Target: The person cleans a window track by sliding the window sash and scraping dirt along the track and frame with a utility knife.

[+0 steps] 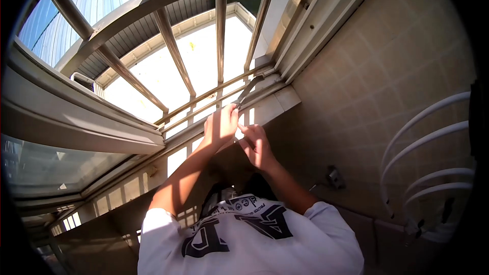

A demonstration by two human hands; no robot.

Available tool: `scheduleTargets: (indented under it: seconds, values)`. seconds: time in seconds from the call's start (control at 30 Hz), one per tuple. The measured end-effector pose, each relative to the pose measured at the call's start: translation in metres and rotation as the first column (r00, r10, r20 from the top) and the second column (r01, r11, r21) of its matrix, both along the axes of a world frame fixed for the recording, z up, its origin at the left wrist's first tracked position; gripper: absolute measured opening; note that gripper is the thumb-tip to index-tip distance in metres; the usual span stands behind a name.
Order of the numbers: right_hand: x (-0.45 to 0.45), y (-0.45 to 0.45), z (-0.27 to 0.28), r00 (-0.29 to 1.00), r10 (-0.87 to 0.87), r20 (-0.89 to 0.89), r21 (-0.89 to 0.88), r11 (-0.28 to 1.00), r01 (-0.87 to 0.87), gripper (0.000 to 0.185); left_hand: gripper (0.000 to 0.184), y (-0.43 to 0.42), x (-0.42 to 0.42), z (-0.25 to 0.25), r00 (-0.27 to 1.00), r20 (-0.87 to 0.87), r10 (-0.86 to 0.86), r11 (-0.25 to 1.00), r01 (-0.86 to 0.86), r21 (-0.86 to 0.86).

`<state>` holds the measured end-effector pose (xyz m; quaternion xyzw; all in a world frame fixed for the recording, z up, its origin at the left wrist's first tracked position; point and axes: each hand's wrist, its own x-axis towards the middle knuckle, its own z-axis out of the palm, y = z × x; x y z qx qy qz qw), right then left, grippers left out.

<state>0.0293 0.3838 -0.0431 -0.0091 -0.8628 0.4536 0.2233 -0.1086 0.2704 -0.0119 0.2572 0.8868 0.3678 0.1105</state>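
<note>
White shirt cloth (254, 247) with dark lettering lies nearest the camera, and both bare forearms reach forward from its sleeves. The left hand (222, 125) is mostly closed, fingers curled around the near end of a thin grey tool (249, 92). The right hand (256, 145) sits just beside it, a little nearer the body, fingers bent and half open; glare between the two hides whether it pinches anything, so I cannot tell.

From the left fingers the tool points ahead and to the right, its long axis slanting across the window track (204, 100) rather than lying along it. Its darker far end is near the frame's right corner; whether that end touches the track is too small to tell. The left hand is the nearer one, the right being below the tool's line.

Under and right of the hands is the pale sill (266, 109). Beyond them stand metal bars (220, 35); to their left, a window sash (86, 122); to their right, a tiled wall (382, 61), with white hoops (427, 111) farther out.
</note>
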Motion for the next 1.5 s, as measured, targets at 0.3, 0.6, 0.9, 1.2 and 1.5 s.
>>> scheduleTargets:
  seconds: [0.3, 0.6, 0.9, 1.2, 1.5]
  values:
    - [0.026, 0.080, -0.037, 0.945, -0.298, 0.135, 0.170, 0.946, 0.274, 0.039, 0.021, 0.050, -0.068, -0.028, 0.858, -0.276, -0.434, 0.875, 0.329, -0.356]
    - [-0.001, 0.091, -0.030, 0.948, -0.297, 0.110, 0.155, 0.948, 0.279, 0.036, 0.030, 0.122, -0.091, 0.014, 0.981, 0.051, -0.188, 0.941, 0.195, -0.278]
    - [0.014, 0.099, -0.048, 0.944, -0.301, 0.134, 0.156, 0.947, 0.280, 0.035, 0.022, 0.134, -0.072, 0.014, 0.870, -0.323, -0.372, 0.922, 0.306, -0.237]
    - [0.022, 0.102, -0.048, 0.965, -0.241, 0.107, 0.170, 0.960, 0.221, 0.032, 0.021, 0.043, -0.108, 0.063, 0.890, 0.054, -0.453, 0.699, 0.392, -0.598]
    - [0.031, 0.105, -0.042, 0.938, -0.259, 0.232, 0.059, 0.966, 0.253, 0.033, 0.030, 0.068, -0.058, 0.045, 0.928, -0.055, -0.368, 0.904, 0.343, -0.256]
